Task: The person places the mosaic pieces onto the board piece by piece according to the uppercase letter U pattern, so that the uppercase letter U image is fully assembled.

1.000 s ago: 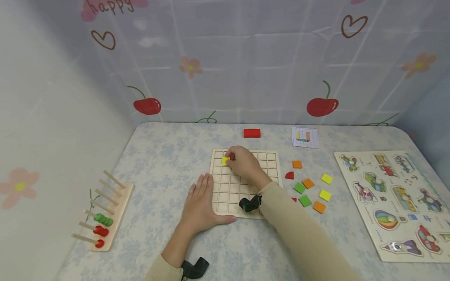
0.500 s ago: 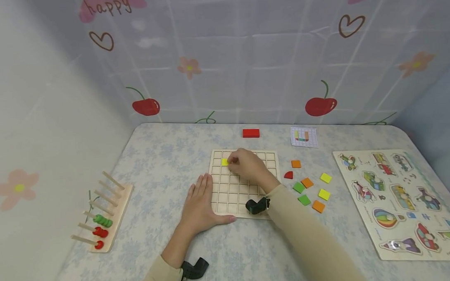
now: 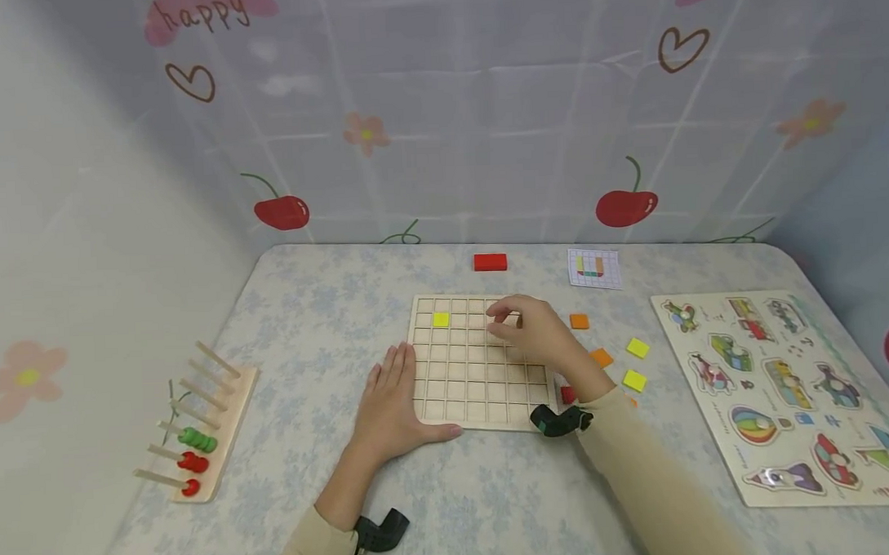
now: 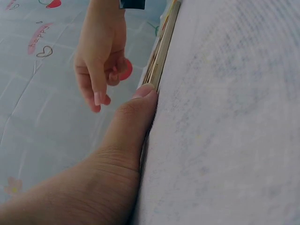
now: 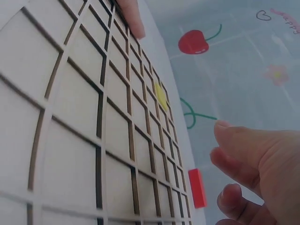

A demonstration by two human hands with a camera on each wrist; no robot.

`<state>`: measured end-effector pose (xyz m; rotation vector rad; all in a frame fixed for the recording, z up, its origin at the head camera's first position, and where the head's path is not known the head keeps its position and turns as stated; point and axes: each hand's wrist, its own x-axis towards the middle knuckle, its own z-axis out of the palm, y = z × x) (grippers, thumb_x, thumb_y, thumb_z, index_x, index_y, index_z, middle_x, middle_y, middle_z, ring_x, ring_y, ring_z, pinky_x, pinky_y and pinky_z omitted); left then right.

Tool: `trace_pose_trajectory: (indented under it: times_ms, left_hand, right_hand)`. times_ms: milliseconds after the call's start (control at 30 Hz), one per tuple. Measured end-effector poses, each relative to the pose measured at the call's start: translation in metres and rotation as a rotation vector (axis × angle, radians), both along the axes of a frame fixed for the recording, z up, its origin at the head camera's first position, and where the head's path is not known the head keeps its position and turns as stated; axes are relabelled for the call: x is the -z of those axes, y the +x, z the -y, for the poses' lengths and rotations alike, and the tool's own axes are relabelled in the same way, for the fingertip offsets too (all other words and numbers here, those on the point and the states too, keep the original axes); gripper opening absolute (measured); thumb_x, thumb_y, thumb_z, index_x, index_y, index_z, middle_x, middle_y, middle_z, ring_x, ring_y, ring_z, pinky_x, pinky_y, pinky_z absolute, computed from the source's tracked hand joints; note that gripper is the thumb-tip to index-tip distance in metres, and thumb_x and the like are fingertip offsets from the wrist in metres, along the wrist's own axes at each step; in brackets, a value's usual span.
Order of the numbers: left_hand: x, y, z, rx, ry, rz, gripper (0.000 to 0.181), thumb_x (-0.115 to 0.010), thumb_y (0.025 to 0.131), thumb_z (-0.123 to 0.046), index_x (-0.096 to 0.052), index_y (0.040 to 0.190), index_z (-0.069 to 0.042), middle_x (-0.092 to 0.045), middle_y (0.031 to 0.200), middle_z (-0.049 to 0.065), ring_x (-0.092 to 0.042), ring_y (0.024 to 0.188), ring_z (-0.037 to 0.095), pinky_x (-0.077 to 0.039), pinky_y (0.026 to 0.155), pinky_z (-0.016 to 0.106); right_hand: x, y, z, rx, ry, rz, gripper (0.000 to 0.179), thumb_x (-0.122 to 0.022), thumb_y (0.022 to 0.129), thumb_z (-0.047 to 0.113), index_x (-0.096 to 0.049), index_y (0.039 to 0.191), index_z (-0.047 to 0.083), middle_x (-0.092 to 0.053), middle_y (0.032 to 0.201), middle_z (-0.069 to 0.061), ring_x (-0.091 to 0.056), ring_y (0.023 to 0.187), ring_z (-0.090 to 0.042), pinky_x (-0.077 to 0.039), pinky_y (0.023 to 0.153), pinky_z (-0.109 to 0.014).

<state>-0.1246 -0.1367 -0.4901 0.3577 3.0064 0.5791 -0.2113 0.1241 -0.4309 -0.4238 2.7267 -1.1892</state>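
Observation:
A wooden grid board (image 3: 456, 389) lies mid-table, with one yellow square tile (image 3: 441, 319) in a cell near its far left corner. My left hand (image 3: 387, 410) rests along the board's left side, fingers straight, its thumb (image 4: 136, 110) stretched along the front edge. Above the right part of the grid hovers my right hand (image 3: 540, 333), fingers loosely bent and nothing between them; the right wrist view shows thumb and fingertips apart. Yellow tiles (image 3: 635, 380), orange tiles (image 3: 579, 321) and a red piece (image 3: 568, 394) lie right of the board, partly covered by the right forearm.
Behind the board is a red block (image 3: 490, 262); a small gridded pattern card (image 3: 594, 270) lies to its right. A picture puzzle board (image 3: 746, 483) occupies the table's right side. On the left stands a peg rack (image 3: 233, 432) with red and green beads.
My right hand has let go of the yellow tile and moved right across the grid, uncovering that tile. The forearm now hides the green tiles. My left hand stays in place.

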Motion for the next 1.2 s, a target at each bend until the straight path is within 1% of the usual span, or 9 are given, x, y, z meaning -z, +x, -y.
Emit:
trace_pose_trajectory:
  times_ms: [100, 200, 333, 400, 500, 700, 967, 1200]
  left_hand:
    - [0.000, 0.001, 0.000, 0.002, 0.011, -0.012, 0.146, -0.063, 0.059, -0.090, -0.005, 0.159, -0.002, -0.007, 0.168, 0.014, -0.004, 0.157, 0.027, -0.011, 0.125, 0.052]
    - [0.000, 0.000, 0.000, 0.004, 0.011, -0.002, 0.146, -0.064, 0.060, -0.090, -0.002, 0.159, -0.003, -0.005, 0.168, 0.013, -0.002, 0.157, 0.027, -0.010, 0.125, 0.051]
    - [0.000, 0.000, 0.000, 0.010, 0.011, 0.003, 0.146, -0.065, 0.060, -0.089, 0.000, 0.159, -0.003, -0.003, 0.168, 0.013, -0.001, 0.157, 0.026, -0.008, 0.125, 0.051]
    - [0.000, 0.000, 0.000, 0.011, 0.013, -0.005, 0.146, -0.066, 0.059, -0.089, -0.002, 0.159, -0.003, -0.004, 0.168, 0.013, -0.002, 0.157, 0.027, -0.009, 0.125, 0.051]
    - [-0.001, 0.001, 0.000, 0.010, 0.018, -0.008, 0.146, -0.066, 0.059, -0.088, -0.003, 0.159, -0.003, -0.005, 0.168, 0.014, -0.002, 0.156, 0.028, -0.010, 0.125, 0.052]
    - [-0.003, 0.001, -0.001, 0.011, 0.019, 0.011, 0.146, -0.066, 0.060, -0.088, 0.000, 0.159, -0.003, -0.003, 0.168, 0.013, 0.000, 0.156, 0.027, -0.008, 0.125, 0.053]
    - [-0.004, 0.001, 0.000, 0.014, 0.019, 0.018, 0.146, -0.065, 0.060, -0.089, 0.000, 0.159, -0.003, -0.003, 0.168, 0.013, 0.000, 0.156, 0.027, -0.007, 0.125, 0.053]
    - [-0.004, 0.000, -0.001, 0.015, 0.017, 0.030, 0.145, -0.065, 0.061, -0.089, 0.001, 0.159, -0.004, -0.002, 0.168, 0.013, 0.001, 0.156, 0.027, -0.007, 0.125, 0.053]
  right_hand:
    - [-0.001, 0.006, -0.020, 0.023, -0.004, -0.018, 0.030, -0.069, 0.094, 0.025, -0.069, 0.122, 0.013, -0.067, 0.110, -0.004, -0.050, 0.078, -0.022, -0.045, 0.067, -0.032]
    - [-0.003, 0.012, -0.041, 0.048, 0.000, -0.026, 0.031, -0.071, 0.093, 0.024, -0.069, 0.122, 0.012, -0.066, 0.112, -0.006, -0.049, 0.076, -0.023, -0.045, 0.062, -0.032]
    - [-0.003, 0.019, -0.069, 0.095, 0.033, -0.033, 0.032, -0.072, 0.092, 0.023, -0.068, 0.121, 0.012, -0.065, 0.113, -0.006, -0.049, 0.075, -0.023, -0.045, 0.056, -0.029]
    - [-0.002, 0.022, -0.083, 0.123, 0.048, -0.033, 0.032, -0.072, 0.092, 0.023, -0.068, 0.121, 0.011, -0.065, 0.114, -0.007, -0.049, 0.074, -0.024, -0.044, 0.053, -0.027]
    - [-0.001, 0.026, -0.103, 0.155, 0.067, -0.026, 0.032, -0.071, 0.093, 0.024, -0.068, 0.122, 0.011, -0.065, 0.116, -0.009, -0.049, 0.074, -0.024, -0.044, 0.053, -0.027]
    - [-0.003, 0.037, -0.136, 0.234, 0.121, 0.016, 0.035, -0.067, 0.096, 0.033, -0.066, 0.125, 0.014, -0.063, 0.115, -0.009, -0.050, 0.078, -0.025, -0.044, 0.057, -0.030]
    - [-0.003, 0.048, -0.162, 0.335, 0.172, 0.070, 0.040, -0.067, 0.095, 0.035, -0.063, 0.129, 0.014, -0.063, 0.112, -0.013, -0.048, 0.081, -0.025, -0.041, 0.059, -0.030]
    - [0.001, 0.051, -0.171, 0.347, 0.178, 0.062, 0.041, -0.064, 0.096, 0.038, -0.063, 0.128, 0.012, -0.064, 0.114, -0.015, -0.048, 0.083, -0.026, -0.041, 0.060, -0.030]
